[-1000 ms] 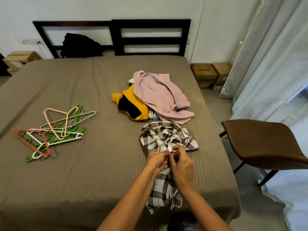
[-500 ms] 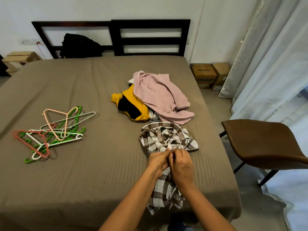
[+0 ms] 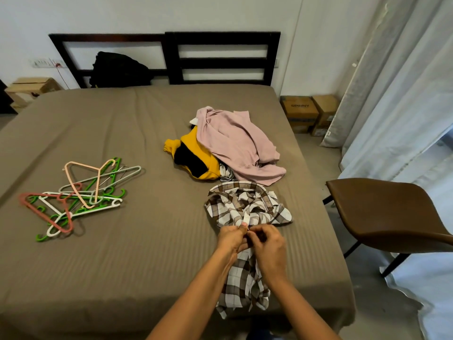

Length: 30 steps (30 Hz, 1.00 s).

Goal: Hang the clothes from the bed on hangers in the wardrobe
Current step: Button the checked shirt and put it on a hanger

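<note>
At the foot of the bed (image 3: 147,266), the checked shirt (image 3: 245,207) is pinched by the left hand (image 3: 231,238) and right hand (image 3: 270,244), seemingly for buttoning.

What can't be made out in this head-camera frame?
Head view:
What left hand and right hand pinch on the brown-and-white checked cloth shirt: their grip covers it.
Garment under the crumpled pink cloth top: only a pale scrap shows.
Black bundle by the dark slatted headboard: too dark to identify.
Wardrobe: out of frame.
</note>
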Motion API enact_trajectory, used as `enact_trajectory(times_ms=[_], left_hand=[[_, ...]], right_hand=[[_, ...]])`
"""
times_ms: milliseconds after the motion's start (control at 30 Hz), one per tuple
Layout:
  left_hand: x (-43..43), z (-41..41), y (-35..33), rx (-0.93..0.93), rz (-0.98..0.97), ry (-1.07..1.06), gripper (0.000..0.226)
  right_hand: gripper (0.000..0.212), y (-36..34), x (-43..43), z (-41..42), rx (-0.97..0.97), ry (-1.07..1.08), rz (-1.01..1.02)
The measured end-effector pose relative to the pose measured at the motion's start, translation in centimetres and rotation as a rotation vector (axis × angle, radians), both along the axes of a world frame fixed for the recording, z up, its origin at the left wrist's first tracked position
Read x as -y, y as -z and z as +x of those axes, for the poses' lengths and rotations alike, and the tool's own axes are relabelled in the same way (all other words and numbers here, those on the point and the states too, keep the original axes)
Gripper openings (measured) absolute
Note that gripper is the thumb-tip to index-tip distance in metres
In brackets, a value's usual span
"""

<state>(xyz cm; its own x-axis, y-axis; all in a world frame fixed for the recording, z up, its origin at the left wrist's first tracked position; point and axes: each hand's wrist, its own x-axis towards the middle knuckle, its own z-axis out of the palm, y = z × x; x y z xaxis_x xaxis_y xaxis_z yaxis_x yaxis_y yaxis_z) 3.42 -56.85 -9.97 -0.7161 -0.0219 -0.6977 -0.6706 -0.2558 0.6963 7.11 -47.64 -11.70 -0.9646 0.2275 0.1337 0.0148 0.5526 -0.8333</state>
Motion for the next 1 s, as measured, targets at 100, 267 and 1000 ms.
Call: enact_trajectory(times_ms=[100, 267, 1000], left_hand=[[0.2, 0.1, 0.8, -0.06, -0.027, 0.039, 0.023], [0.7, 0.3, 1.2, -0.201, -0.206, 0.133, 0.027], [-1.0, 0.6, 1.9, -0.462, -0.736, 0.245, 0.026]], right_hand=[[0.01, -0.4, -0.8, -1.0, 0.252, 0.056, -0.438], [0.011, -0.1, -1.3, -2.4, 0.506, 0.112, -0.915], [0.017, -0.7, -0.6, -1.7, 0.291, 0.059, -0.404]])
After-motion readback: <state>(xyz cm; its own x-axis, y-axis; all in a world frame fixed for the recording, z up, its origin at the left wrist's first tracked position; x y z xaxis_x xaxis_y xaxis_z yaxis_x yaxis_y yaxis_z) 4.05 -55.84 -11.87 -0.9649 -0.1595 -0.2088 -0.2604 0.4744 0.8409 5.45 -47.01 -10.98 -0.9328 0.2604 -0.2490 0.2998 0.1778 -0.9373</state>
